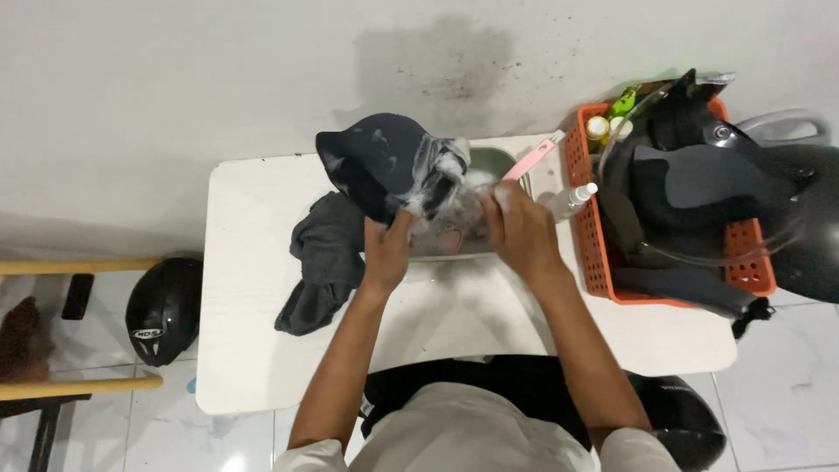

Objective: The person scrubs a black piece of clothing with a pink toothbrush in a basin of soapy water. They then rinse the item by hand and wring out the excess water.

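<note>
A: Hands?

B: Left hand [387, 249] clamped on soapy black helmet padding [393, 166], held up over metal basin [472, 214] at table's far middle. Right hand [520, 229] closed around pink brush [533, 157], bristle end down at the foamy padding, handle angled up and far-right.

A: Surface?

B: White table [253, 350], rounded corners, far edge against plain white wall [175, 87] with a dark smudge above the basin. Grey cloth [325, 262] bunched just left of basin. Clear spray bottle [572, 199] lying between basin and orange basket [585, 227]; basket on right end, loaded with dark liner parts, clear visor, small bottles.

A: Edges, room?

B: Bare tabletop near-left and near-right. Basket overhanging right edge, touching a black helmet [813, 218] there. Another black helmet [163, 308] on tiled floor [786, 393] left, beside yellow rails [79, 265]. Body tight against near edge.
</note>
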